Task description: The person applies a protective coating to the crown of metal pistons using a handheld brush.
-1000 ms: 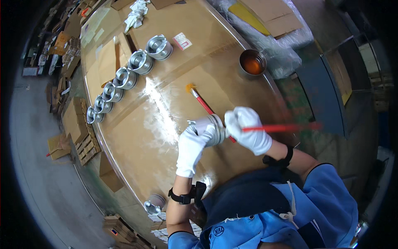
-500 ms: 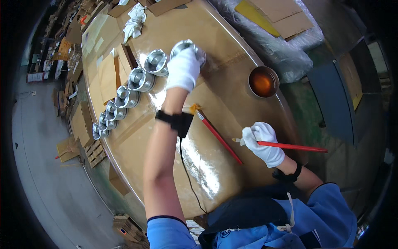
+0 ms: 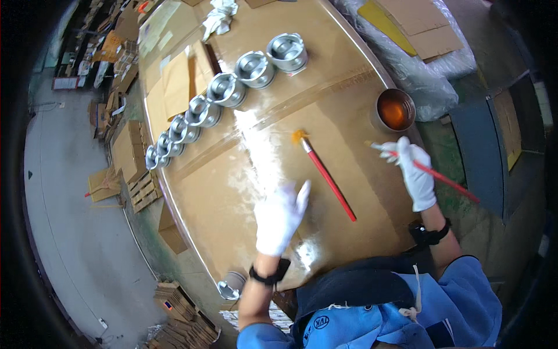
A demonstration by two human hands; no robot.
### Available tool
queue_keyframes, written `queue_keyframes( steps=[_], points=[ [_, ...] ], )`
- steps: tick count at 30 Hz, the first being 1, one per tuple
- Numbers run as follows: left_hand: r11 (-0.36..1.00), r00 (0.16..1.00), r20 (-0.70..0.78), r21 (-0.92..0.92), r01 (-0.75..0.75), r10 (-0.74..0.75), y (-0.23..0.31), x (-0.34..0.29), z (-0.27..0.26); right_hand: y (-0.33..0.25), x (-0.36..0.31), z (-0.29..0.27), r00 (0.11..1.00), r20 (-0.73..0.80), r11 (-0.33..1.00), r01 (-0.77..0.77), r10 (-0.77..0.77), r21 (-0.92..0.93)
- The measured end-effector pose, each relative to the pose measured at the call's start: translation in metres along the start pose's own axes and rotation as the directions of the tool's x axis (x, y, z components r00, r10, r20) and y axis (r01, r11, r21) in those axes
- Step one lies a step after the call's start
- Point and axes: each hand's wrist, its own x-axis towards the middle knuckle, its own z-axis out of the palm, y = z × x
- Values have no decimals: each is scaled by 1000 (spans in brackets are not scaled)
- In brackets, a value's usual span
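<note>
Several silver, cup-shaped metal parts that look like pistons (image 3: pixel 254 68) stand in a slanting row across the far left half of the table. My left hand (image 3: pixel 280 218), in a white glove, is over the near part of the table, fingers apart and holding nothing. In my gloved right hand (image 3: pixel 414 171) is a red-handled paintbrush (image 3: pixel 447 179), its pale tip pointing left. Just beyond that hand stands a round cup of amber liquid (image 3: pixel 394 110). A second red-handled brush (image 3: pixel 329 181), its bristles orange, lies between my hands. Another silver part (image 3: pixel 231 285) sits by my left forearm.
Brown sheeting covers the table (image 3: pixel 232 232). Folded cardboard (image 3: pixel 180 81) and a crumpled white cloth (image 3: pixel 219 17) lie on its far left. Beyond the right edge is a plastic-wrapped stack (image 3: pixel 421 75); stacked cartons (image 3: pixel 180 311) stand on the floor at lower left.
My left hand has let go of the metal part at the row's far end and come back toward me. My right hand has moved forward with the brush, closer to the cup.
</note>
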Motion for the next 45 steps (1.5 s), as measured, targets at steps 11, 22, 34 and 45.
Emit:
queue_keyframes(
  steps=[11,22,34,45],
  points=[
    [614,621,-102,90,784,-777,-174,-335,32,11,52,-55,987,-163,986,-23,-4,-162],
    [155,853,284,-911,382,-438,-152,-252,-19,-7,31,-35,987,-150,998,-57,56,-4],
    [-858,940,311,-511,44,-137,28,-63,-3,-85,-96,78,816,358,833,531,-453,-157],
    [-859,907,420,-456,233,22,9,-57,-36,-84,-47,79,974,201,971,-145,106,190]
  ],
)
